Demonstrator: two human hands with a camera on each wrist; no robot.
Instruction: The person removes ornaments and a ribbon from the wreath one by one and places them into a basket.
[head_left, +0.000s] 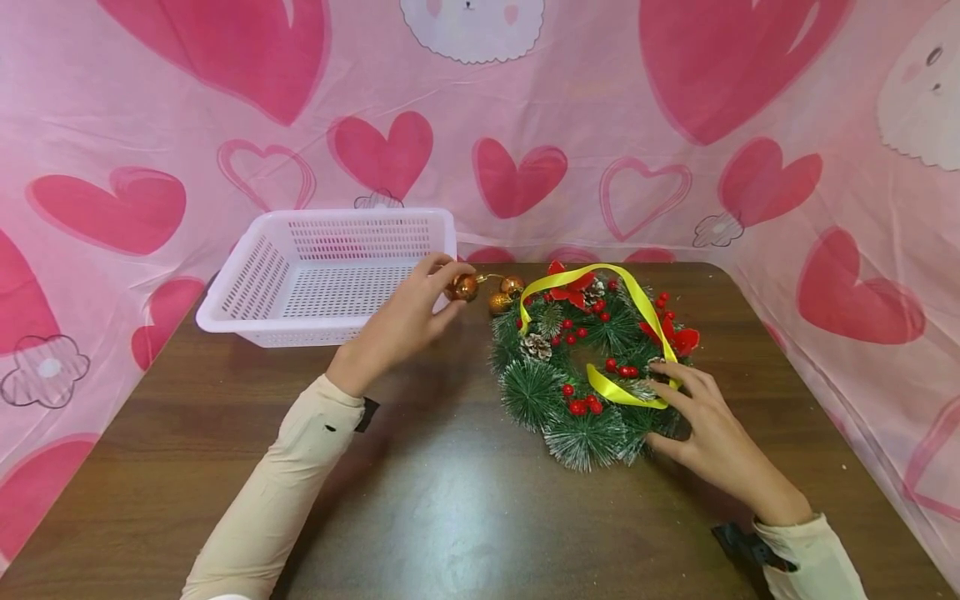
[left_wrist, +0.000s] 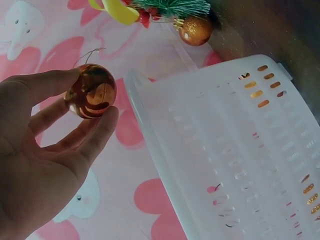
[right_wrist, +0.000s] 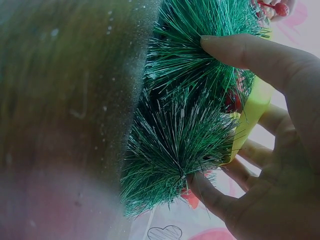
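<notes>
In the head view my left hand pinches a shiny copper-coloured Christmas bauble beside the basket's right end. The left wrist view shows this bauble between thumb and fingertips, with a thin hanging loop on top. Two more baubles lie at the wreath's left edge, one glittery. The green Christmas wreath lies flat, with red berries, pine cones and red flowers. A yellow ribbon loops across it. My right hand rests on the wreath's right side, its fingers extended over the ribbon and thumb touching the frosted greenery.
A white slotted plastic basket stands at the back left of the brown wooden table. In the left wrist view, gold shows through some slots. A pink cloth with hearts hangs behind the table and along its sides.
</notes>
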